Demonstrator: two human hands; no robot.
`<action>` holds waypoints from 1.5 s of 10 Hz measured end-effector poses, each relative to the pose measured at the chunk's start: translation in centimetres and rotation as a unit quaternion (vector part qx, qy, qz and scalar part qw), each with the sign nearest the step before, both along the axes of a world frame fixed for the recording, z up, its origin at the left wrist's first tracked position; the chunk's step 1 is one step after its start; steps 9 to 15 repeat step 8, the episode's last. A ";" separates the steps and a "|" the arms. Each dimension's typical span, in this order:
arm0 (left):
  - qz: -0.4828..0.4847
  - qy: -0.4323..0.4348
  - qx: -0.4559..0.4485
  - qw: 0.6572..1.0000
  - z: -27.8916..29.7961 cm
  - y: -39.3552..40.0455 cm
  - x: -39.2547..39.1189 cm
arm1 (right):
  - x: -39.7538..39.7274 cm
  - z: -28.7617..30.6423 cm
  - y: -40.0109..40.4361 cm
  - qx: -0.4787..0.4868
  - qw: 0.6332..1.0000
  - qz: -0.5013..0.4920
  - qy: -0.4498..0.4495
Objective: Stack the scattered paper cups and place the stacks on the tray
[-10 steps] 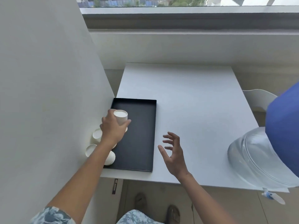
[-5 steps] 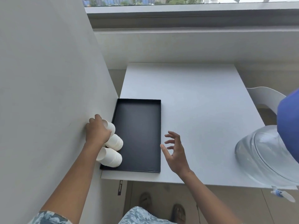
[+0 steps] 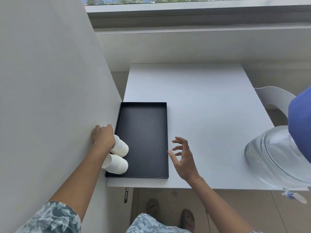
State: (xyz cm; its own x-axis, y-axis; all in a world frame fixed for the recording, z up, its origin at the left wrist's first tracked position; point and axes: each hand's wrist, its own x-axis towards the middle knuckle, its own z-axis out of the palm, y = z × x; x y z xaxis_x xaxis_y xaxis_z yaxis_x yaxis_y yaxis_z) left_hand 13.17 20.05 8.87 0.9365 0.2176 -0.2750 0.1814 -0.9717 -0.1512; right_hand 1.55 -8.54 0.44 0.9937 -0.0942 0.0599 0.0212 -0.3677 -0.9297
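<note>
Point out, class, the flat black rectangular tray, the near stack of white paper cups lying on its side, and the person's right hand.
flat black rectangular tray [image 3: 148, 137], head view, bare floor.
near stack of white paper cups [image 3: 117, 164], head view, side wall.
right hand [image 3: 184, 158], head view, palm.

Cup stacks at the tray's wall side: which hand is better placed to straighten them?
Left. The left hand is already at the cup stacks on the tray; the right hand hovers open, off the tray.
</note>
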 end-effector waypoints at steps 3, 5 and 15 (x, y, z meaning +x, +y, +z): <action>0.028 -0.003 -0.061 0.998 -1.0 0.4 0.0 | -0.6 0.2 -0.2 -0.011 1.000 -0.015 0.014; 0.012 -0.026 -0.098 0.995 -2.8 0.5 0.1 | -1.7 0.1 0.3 -0.020 0.999 -0.034 0.021; -0.012 -0.015 -0.060 0.998 -3.4 -0.2 -1.1 | -3.4 0.5 -0.3 -0.025 0.998 -0.056 0.021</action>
